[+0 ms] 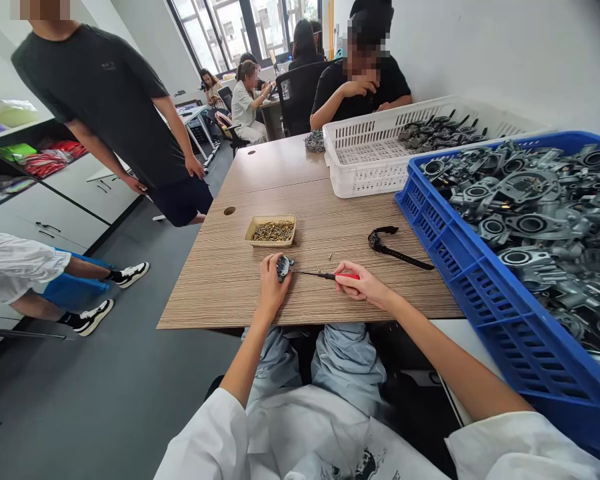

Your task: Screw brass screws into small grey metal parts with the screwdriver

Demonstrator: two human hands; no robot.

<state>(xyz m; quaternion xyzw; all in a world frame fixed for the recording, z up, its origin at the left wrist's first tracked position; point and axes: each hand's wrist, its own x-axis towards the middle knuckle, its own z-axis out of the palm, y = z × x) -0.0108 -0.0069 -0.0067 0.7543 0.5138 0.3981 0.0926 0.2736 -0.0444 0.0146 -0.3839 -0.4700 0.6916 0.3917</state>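
Observation:
My left hand is closed around a small grey metal carburetor part, held just above the wooden table near its front edge. In my right hand is a screwdriver with a red and black handle, its thin shaft pointing left. The tip reaches the side of the metal part; whether it sits in a screw is too small to tell. Behind my left hand stands a cream tray full of small brass-coloured pieces. A couple of tiny brass pieces lie loose near the screwdriver.
At the right, a blue crate is heaped with metal carburetor bodies. Behind it, a white basket holds darker parts. A black wristwatch lies beside the blue crate. One person sits across the table; another stands at the left.

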